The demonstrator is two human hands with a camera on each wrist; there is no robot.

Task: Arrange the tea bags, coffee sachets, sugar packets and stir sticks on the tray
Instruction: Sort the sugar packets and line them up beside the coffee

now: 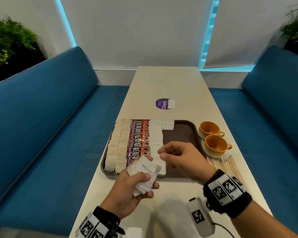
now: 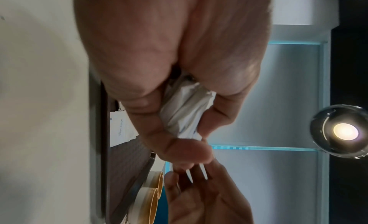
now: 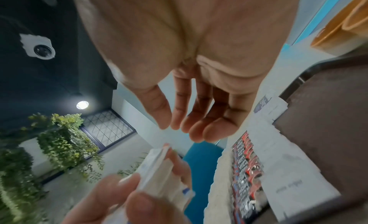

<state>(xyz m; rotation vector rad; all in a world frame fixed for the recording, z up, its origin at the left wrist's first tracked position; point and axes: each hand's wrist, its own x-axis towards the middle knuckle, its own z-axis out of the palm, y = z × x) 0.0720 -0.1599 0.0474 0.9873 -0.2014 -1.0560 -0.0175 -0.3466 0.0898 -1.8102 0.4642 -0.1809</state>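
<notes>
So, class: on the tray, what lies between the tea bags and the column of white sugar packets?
In the head view, one column of red coffee sachets lies between the tea bags and the sugar packets.

Sugar packets: white paper, matt, creased where bunched in left hand.
Coffee sachets: glossy printed foil-like film, red and black.
Tea bags: pale, matt, porous-looking paper.
Tray: dark brown plastic, fine textured face, smooth rim.
Stir sticks: thin pale wood.
Cups: glazed ceramic, shiny orange inside.
Worktop: smooth, matt, off-white.
Bench seats: blue woven cloth.
</notes>
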